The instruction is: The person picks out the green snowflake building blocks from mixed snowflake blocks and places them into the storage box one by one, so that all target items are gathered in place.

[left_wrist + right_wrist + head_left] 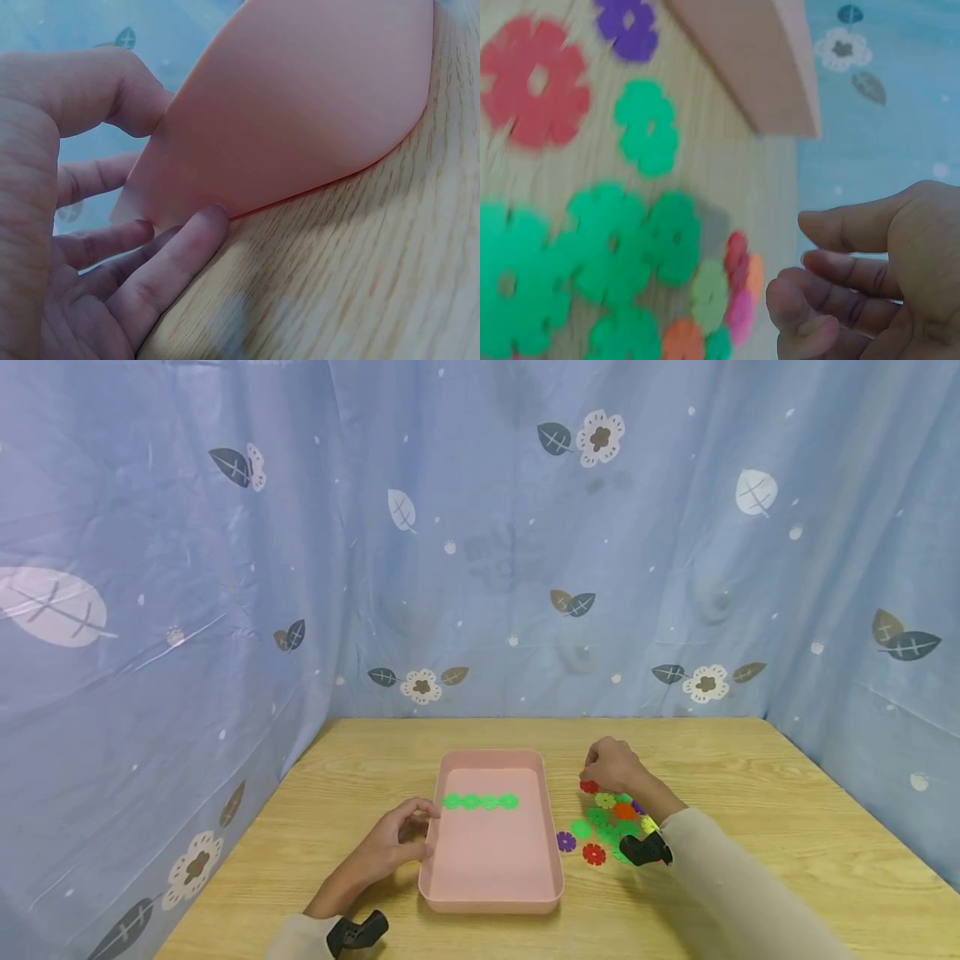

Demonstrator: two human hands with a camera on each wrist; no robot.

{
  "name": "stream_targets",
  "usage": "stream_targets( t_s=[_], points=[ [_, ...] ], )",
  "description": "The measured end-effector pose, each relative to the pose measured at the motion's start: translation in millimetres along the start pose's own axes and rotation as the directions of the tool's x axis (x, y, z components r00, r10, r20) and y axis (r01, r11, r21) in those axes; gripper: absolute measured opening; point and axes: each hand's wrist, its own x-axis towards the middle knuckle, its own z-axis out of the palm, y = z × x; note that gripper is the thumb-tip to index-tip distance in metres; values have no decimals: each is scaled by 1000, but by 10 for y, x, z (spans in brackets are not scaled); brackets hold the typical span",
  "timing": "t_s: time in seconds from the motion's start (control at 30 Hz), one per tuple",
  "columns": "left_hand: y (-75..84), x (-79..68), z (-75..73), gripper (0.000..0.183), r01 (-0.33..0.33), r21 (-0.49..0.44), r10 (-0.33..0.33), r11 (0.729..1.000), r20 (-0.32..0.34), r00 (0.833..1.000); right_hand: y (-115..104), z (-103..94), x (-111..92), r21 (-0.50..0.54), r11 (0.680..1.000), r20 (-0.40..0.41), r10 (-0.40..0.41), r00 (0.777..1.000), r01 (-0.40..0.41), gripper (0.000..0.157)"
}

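A pink tray (pixel 491 868) lies on the table, holding a row of several green flower-shaped discs (pixel 490 802) edge to edge. My left hand (pixel 397 839) grips the tray's left side, fingers bent at the rim; in the left wrist view its fingertips meet the outer wall (pixel 300 97). Over the far end of a loose group of discs is my right hand (pixel 613 765), its fingers loosely curved. Below its fingertips shows a red disc (pixel 589 787). In the right wrist view a gap parts the thumb (pixel 847 229) from the fingers, with no disc between them.
Green, purple, yellow, orange and red discs (pixel 594 854) spread right of the tray, some overlapping. A purple disc (pixel 566 842) lies close to the tray's right wall. The wooden table (pixel 750 827) is bordered by a blue patterned curtain (pixel 487 568).
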Motion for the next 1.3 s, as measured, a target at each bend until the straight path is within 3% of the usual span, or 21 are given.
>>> stream_targets(
  t_s=[0.2,0.57,0.83,1.1,1.3],
  points=[
    [-10,13,3,46,3,-3,-3,1000,2,1000,200,-67,-17,14,1000,29,12,1000,-12,13],
    [-12,18,3,46,14,-20,-14,1000,4,1000,377,-194,-109,17,1000,16,10,1000,-10,17],
    [-23,9,1,48,-9,-41,10,999,20,1000,455,-141,-225,9,1000,20,3,1000,-3,18],
    [-31,10,2,46,-1,-10,1,1000,0,1000,500,-100,-192,-52,999,-19,11,1000,-12,12],
    [-31,9,-7,47,0,-11,0,1000,2,1000,526,-87,-209,-49,999,-6,16,1000,-16,10]
  ],
)
